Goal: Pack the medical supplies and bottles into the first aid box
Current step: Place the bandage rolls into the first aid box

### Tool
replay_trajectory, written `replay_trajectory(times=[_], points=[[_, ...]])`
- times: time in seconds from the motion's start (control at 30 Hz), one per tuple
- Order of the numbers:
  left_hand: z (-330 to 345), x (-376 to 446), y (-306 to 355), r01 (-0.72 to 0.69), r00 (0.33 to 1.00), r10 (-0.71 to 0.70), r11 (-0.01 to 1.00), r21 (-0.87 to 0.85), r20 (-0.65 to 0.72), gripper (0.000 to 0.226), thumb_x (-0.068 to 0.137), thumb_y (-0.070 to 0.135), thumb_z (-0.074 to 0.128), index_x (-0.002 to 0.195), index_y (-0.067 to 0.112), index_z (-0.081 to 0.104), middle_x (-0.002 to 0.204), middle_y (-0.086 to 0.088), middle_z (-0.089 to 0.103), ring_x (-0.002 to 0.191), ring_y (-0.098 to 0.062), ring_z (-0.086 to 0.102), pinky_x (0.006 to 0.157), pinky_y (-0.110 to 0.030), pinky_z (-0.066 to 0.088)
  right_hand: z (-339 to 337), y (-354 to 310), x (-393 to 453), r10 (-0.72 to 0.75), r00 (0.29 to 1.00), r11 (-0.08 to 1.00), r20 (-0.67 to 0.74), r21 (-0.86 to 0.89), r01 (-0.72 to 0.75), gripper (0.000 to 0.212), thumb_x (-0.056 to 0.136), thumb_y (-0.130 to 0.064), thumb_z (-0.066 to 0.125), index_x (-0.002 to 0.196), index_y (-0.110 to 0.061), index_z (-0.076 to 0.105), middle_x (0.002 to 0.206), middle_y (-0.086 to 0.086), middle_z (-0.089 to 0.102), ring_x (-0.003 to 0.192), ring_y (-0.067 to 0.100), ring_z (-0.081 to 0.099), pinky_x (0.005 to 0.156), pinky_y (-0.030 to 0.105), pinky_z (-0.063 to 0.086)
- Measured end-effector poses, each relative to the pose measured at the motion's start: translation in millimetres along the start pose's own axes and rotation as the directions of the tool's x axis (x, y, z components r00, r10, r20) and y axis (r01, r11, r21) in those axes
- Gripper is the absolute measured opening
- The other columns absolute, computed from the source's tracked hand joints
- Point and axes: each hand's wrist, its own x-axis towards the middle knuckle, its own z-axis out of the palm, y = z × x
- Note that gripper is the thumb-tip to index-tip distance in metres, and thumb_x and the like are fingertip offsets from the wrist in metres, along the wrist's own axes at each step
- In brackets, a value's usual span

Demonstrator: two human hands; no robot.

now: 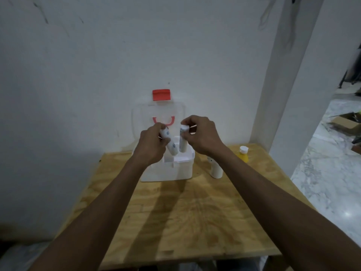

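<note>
A white first aid box (175, 171) stands at the table's far side, its clear lid (140, 118) with a red latch raised against the wall. My left hand (151, 142) grips a white bottle (172, 146) tilted over the box's opening. My right hand (199, 133) grips a second white bottle (183, 141) by its top, held nearly upright over the box. The two bottles' lower ends almost touch. To the right of the box, another white bottle (215, 168) and a yellow bottle with a white cap (242, 154) stand on the table.
The plywood table (185, 222) butts against a white wall. A white pillar (293, 94) rises at the right behind the yellow bottle. Marble floor with cardboard pieces (343, 122) lies beyond the table's right edge.
</note>
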Motion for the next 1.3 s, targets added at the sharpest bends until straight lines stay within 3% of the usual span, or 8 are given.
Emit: replay_trajectory(times=[0.1, 0.2, 0.4, 0.63, 0.83, 1.03, 1.13, 1.3], points=[[7.1, 2.3, -8.1, -0.006, 0.999, 0.003, 0.999, 0.051, 0.055, 0.027, 0.086, 0.013, 0.07, 0.113, 0.011, 0.063, 0.111, -0.01, 0.069, 0.098, -0.027, 0.067, 0.083, -0.04, 0.056, 9.3, 8.4, 0.5, 0.004, 0.999, 1.0, 0.048, -0.024, -0.003, 0.027, 0.086, -0.012, 0.071, 0.113, -0.009, 0.069, 0.112, 0.006, 0.071, 0.094, 0.019, 0.068, 0.085, 0.029, 0.055], [14.2, 1.8, -15.1, -0.03, 0.993, 0.016, 0.993, 0.118, 0.119, 0.025, 0.086, 0.013, 0.069, 0.11, 0.009, 0.066, 0.107, -0.01, 0.07, 0.095, -0.028, 0.066, 0.074, -0.032, 0.049, 17.8, 16.5, 0.1, 0.021, 0.995, 0.999, 0.102, -0.05, -0.017, 0.026, 0.085, -0.011, 0.071, 0.11, -0.007, 0.07, 0.11, 0.007, 0.072, 0.095, 0.02, 0.068, 0.088, 0.034, 0.056], [27.1, 1.6, -24.4, -0.004, 0.986, -0.028, 0.982, 0.191, 0.164, 0.027, 0.087, 0.016, 0.07, 0.114, 0.013, 0.068, 0.111, -0.007, 0.069, 0.092, -0.022, 0.063, 0.074, -0.028, 0.042, 30.8, 24.7, -2.3, 0.106, 0.964, 0.99, 0.243, -0.119, -0.079, 0.034, 0.082, -0.004, 0.073, 0.115, -0.005, 0.07, 0.116, 0.012, 0.07, 0.1, 0.023, 0.067, 0.083, 0.023, 0.05], [29.4, 3.2, -30.3, -0.062, 0.966, -0.004, 0.968, 0.244, 0.259, 0.027, 0.089, 0.016, 0.066, 0.115, 0.012, 0.071, 0.109, -0.01, 0.071, 0.093, -0.026, 0.065, 0.082, -0.037, 0.054, 37.7, 28.3, -0.6, 0.124, 0.935, 0.984, 0.334, -0.162, -0.072, 0.039, 0.081, -0.003, 0.074, 0.119, -0.004, 0.068, 0.121, 0.014, 0.067, 0.104, 0.026, 0.065, 0.093, 0.032, 0.054], [22.4, -0.5, -29.6, -0.094, 0.946, 0.011, 0.965, 0.245, 0.323, 0.032, 0.092, 0.024, 0.059, 0.123, 0.015, 0.067, 0.118, -0.006, 0.071, 0.099, -0.022, 0.066, 0.088, -0.039, 0.053, 34.5, 23.2, 1.7, 0.146, 0.886, 0.98, 0.441, -0.19, -0.067, 0.046, 0.082, -0.003, 0.069, 0.127, -0.007, 0.061, 0.124, 0.012, 0.065, 0.109, 0.023, 0.064, 0.095, 0.032, 0.052], [16.9, -7.2, -28.0, -0.052, 0.942, -0.01, 0.983, 0.176, 0.336, 0.035, 0.097, 0.019, 0.046, 0.128, 0.013, 0.063, 0.132, -0.007, 0.064, 0.119, -0.024, 0.057, 0.103, -0.042, 0.043, 33.8, 20.9, 1.3, 0.178, 0.868, 0.978, 0.464, -0.183, -0.103, 0.049, 0.082, 0.003, 0.061, 0.129, -0.009, 0.06, 0.125, 0.011, 0.066, 0.112, 0.021, 0.064, 0.097, 0.033, 0.052], [15.7, -9.5, -28.4, -0.051, 0.947, 0.0, 0.987, 0.15, 0.322, 0.036, 0.1, 0.017, 0.041, 0.127, 0.012, 0.063, 0.135, -0.008, 0.061, 0.123, -0.024, 0.053, 0.097, -0.033, 0.036, 33.0, 20.8, 0.6, 0.191, 0.868, 0.978, 0.458, -0.168, -0.126, 0.048, 0.082, 0.004, 0.06, 0.128, -0.009, 0.061, 0.123, 0.011, 0.067, 0.111, 0.022, 0.065, 0.097, 0.035, 0.052], [18.3, -9.3, -30.2, -0.053, 0.957, 0.01, 0.989, 0.139, 0.29, 0.036, 0.102, 0.021, 0.037, 0.12, 0.012, 0.067, 0.125, -0.009, 0.067, 0.105, -0.019, 0.057, 0.089, -0.031, 0.034, 32.6, 20.7, 0.1, 0.198, 0.871, 0.978, 0.449, -0.154, -0.143, 0.047, 0.082, 0.005, 0.058, 0.127, -0.009, 0.061, 0.119, 0.011, 0.07, 0.109, 0.021, 0.065, 0.098, 0.035, 0.052]])
